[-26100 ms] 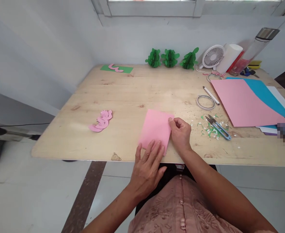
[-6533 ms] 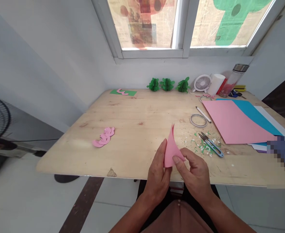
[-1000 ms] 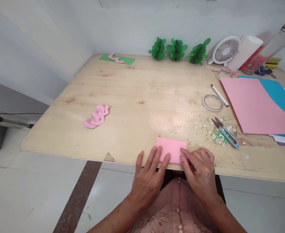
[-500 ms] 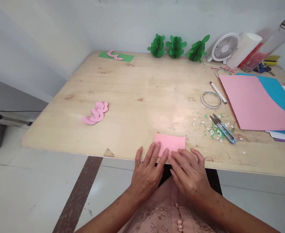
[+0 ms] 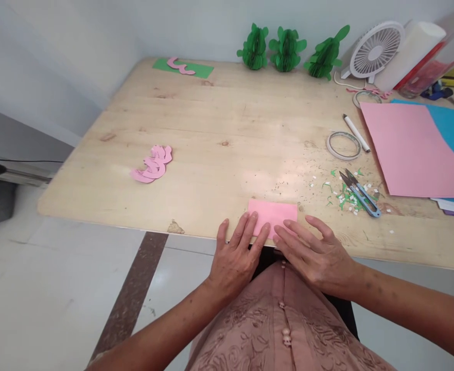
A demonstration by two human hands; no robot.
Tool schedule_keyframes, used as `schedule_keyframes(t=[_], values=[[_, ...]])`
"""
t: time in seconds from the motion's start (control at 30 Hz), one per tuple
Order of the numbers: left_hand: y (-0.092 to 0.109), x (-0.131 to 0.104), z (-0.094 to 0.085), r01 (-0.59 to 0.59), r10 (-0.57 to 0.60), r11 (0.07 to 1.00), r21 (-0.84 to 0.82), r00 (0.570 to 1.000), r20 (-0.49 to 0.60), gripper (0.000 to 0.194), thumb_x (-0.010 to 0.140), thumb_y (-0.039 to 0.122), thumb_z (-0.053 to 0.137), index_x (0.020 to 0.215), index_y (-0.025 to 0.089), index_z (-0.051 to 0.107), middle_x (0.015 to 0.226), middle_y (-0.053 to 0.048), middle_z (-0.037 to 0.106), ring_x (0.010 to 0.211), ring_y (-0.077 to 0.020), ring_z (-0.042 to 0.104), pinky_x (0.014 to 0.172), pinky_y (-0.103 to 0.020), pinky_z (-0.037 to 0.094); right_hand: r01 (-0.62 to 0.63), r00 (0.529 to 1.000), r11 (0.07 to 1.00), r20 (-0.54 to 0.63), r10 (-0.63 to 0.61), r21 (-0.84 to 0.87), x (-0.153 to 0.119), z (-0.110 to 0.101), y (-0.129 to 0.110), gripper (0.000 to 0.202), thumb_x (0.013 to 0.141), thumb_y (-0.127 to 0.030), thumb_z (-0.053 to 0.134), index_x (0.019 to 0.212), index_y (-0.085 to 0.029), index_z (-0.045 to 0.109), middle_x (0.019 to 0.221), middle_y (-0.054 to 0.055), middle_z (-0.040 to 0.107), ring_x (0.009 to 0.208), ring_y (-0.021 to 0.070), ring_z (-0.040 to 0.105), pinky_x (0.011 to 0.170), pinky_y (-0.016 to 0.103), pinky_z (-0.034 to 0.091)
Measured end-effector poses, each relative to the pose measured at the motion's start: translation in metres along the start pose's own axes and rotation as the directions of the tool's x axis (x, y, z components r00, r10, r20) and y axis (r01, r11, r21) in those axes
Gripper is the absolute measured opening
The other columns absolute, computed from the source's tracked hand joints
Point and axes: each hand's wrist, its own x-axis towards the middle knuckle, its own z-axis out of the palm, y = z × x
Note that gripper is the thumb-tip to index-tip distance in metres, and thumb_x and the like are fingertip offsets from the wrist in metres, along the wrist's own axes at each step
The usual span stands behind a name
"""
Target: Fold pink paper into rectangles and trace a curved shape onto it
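A small pink paper rectangle (image 5: 273, 210) lies flat at the table's front edge. The fingertips of my left hand (image 5: 238, 252) rest on its left and lower part, fingers spread. My right hand (image 5: 315, 250) touches its lower right side, with the fingers stretched out and apart. Whether the paper is folded I cannot tell. To the right lie blue-handled thread snips (image 5: 362, 195) among green and white paper scraps (image 5: 346, 200). Farther left is a small pile of curved pink paper cut-outs (image 5: 154, 166).
Three green paper figures (image 5: 286, 50) stand along the wall beside a white fan (image 5: 376, 51). A tape roll (image 5: 343, 146), a white marker (image 5: 356, 133) and large pink sheets (image 5: 412, 149) occupy the right side. At the back left lies a green strip (image 5: 202, 71) under a pink cut-out.
The right hand has shifted slightly right over the pink paper, its forearm swinging outward. The left hand stays on the paper. The camera view has tilted down a little.
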Motion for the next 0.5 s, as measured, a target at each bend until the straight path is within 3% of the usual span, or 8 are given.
schedule_keyframes(t=[0.37, 0.5], values=[[0.000, 0.000, 0.000, -0.001, 0.000, 1.000, 0.002, 1.000, 0.002, 0.053, 0.084, 0.023, 0.055, 0.136, 0.018, 0.046, 0.143, -0.017, 0.043, 0.137, -0.0304, 0.034, 0.110, -0.056, 0.016, -0.165, 0.986, 0.986, 0.023, 0.165, 0.024, -0.032, -0.015, -0.003, 0.029, 0.088, -0.014, 0.053, 0.115, -0.013, 0.064, 0.128, 0.010, 0.061, 0.125, 0.0284, 0.047, 0.107, 0.053, 0.028], [0.001, 0.000, 0.000, 0.002, -0.002, 1.000, 0.001, 1.000, 0.011, 0.054, 0.084, 0.025, 0.055, 0.137, 0.018, 0.045, 0.144, -0.017, 0.042, 0.137, -0.0308, 0.033, 0.110, -0.057, 0.015, -0.294, 0.954, 0.956, -0.052, 0.294, 0.015, -0.027, -0.018, -0.008, 0.028, 0.085, -0.018, 0.061, 0.112, -0.016, 0.065, 0.119, 0.007, 0.067, 0.121, 0.0293, 0.050, 0.106, 0.054, 0.029]])
